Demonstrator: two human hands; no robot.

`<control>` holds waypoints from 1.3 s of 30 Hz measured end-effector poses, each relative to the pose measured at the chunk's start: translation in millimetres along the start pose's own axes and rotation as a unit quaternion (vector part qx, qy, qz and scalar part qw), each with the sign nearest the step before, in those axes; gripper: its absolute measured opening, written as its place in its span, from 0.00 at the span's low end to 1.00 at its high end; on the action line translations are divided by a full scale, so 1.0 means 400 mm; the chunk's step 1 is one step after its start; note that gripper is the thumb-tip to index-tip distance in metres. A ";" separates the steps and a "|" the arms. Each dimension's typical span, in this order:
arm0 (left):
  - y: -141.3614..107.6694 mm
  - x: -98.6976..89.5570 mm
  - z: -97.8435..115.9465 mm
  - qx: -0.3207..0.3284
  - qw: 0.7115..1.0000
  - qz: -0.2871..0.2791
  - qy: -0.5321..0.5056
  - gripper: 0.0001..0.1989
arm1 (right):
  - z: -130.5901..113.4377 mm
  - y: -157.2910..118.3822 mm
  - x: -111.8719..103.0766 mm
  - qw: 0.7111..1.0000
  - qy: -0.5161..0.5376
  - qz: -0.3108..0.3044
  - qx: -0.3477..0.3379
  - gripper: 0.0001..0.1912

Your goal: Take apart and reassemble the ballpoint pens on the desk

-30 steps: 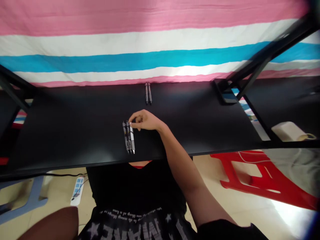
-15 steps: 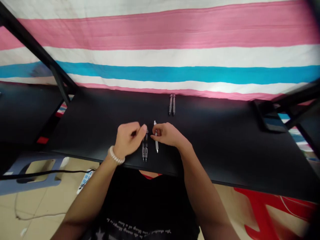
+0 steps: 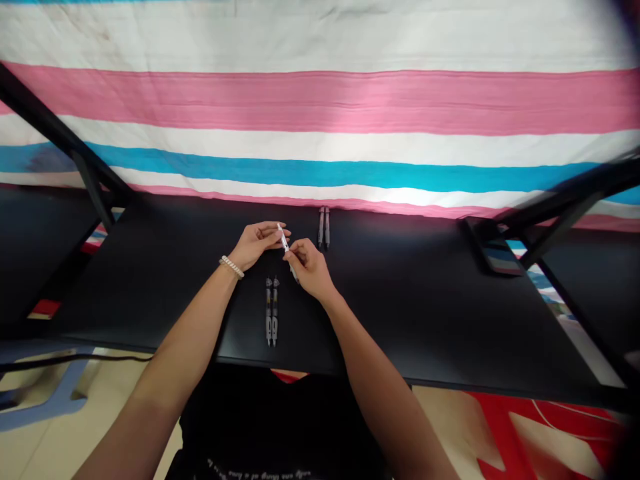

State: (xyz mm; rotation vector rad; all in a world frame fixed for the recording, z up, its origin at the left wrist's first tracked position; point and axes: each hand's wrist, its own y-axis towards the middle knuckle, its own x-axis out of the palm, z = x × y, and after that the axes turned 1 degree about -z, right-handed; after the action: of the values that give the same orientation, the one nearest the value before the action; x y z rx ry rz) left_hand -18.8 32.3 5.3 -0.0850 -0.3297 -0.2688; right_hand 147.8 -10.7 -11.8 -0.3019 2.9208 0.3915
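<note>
A slim white pen (image 3: 287,250) is up off the black table, slanting between my hands. My right hand (image 3: 310,268) pinches it with the thumb and fingers near its lower half. My left hand (image 3: 256,243), with a beaded bracelet (image 3: 231,267) on the wrist, has its fingertips on the pen's upper end. Just below my hands, a pair of dark pens (image 3: 271,311) lies side by side on the tabletop. Another pair of dark pens (image 3: 324,227) lies close together near the far edge.
The black tabletop (image 3: 410,300) has dark metal frame bars at both far corners and lower dark surfaces beyond its sides. A striped pink, white and blue cloth (image 3: 320,133) hangs behind it. A red plastic stool (image 3: 540,427) stands on the tiled floor.
The white pen has risen off the table into both hands, which have come together. My view has tilted, and the pens on the table sit lower and further left in it.
</note>
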 end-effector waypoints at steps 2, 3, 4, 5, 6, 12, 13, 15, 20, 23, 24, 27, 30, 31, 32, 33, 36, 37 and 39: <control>0.000 0.000 0.000 0.008 1.000 0.008 -0.017 0.18 | 0.001 0.004 0.007 1.000 0.022 0.020 0.005 0.08; 0.002 0.000 -0.001 0.017 0.999 0.020 -0.035 0.17 | 0.002 0.005 0.009 0.999 0.028 0.030 0.014 0.09; 0.005 0.001 -0.002 0.027 0.997 0.035 -0.058 0.15 | 0.004 0.005 0.012 0.998 0.033 0.037 0.025 0.10; 0.009 0.001 -0.003 0.037 0.995 0.052 -0.082 0.14 | 0.006 0.005 0.013 0.998 0.040 0.040 0.038 0.12; 0.012 0.001 -0.005 0.043 0.991 0.066 -0.105 0.14 | 0.007 0.005 0.014 0.997 0.048 0.042 0.049 0.14; 0.019 0.005 -0.011 0.026 0.985 0.105 -0.134 0.13 | 0.009 0.006 0.010 0.995 0.028 0.085 0.052 0.19; 0.018 0.009 -0.012 0.025 0.985 0.112 -0.132 0.13 | 0.010 0.006 0.009 0.995 0.006 0.095 0.042 0.18; 0.016 0.019 -0.015 0.028 0.983 0.125 -0.133 0.13 | 0.012 0.003 0.008 0.992 -0.044 0.121 0.014 0.17; 0.012 0.038 -0.024 0.046 0.974 0.164 -0.150 0.13 | 0.009 0.003 0.005 0.974 -0.106 0.182 -0.080 0.13; 0.015 0.036 -0.028 0.056 0.969 0.177 -0.162 0.13 | 0.001 0.010 0.003 0.972 -0.086 0.195 -0.102 0.12; 0.016 0.034 -0.029 0.061 0.968 0.179 -0.167 0.13 | 0.000 0.012 0.003 0.974 -0.067 0.198 -0.089 0.15; 0.020 0.029 -0.031 0.069 0.964 0.184 -0.181 0.12 | 0.001 0.016 0.004 0.983 0.004 0.185 -0.012 0.21; 0.022 0.028 -0.031 0.064 0.961 0.193 -0.187 0.12 | 0.004 0.015 -0.001 0.984 0.004 0.176 -0.022 0.11; 0.022 0.028 -0.030 0.062 0.960 0.198 -0.189 0.11 | 0.004 0.015 -0.002 0.983 -0.009 0.177 -0.047 0.09; 0.022 0.028 -0.030 0.061 0.959 0.202 -0.190 0.11 | 0.004 0.015 -0.004 0.981 -0.018 0.179 -0.071 0.06; 0.022 0.029 -0.029 0.061 0.958 0.205 -0.192 0.11 | 0.004 0.015 -0.004 0.980 -0.020 0.180 -0.085 0.05; 0.022 0.028 -0.026 0.059 0.957 0.209 -0.194 0.11 | 0.004 0.015 -0.003 0.982 0.025 0.183 -0.037 0.14; 0.022 0.028 -0.026 0.058 0.957 0.208 -0.194 0.11 | 0.005 0.015 -0.002 0.982 0.039 0.184 -0.014 0.15; 0.022 0.026 -0.027 0.059 0.957 0.205 -0.195 0.11 | 0.007 0.014 -0.004 0.984 0.037 0.175 -0.012 0.11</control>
State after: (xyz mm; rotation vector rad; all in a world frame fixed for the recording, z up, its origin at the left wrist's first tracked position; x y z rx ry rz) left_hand -3.7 36.7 -1.7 -0.0870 -0.7079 0.1859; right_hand 148.4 -4.4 -12.8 0.2032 3.0431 0.4742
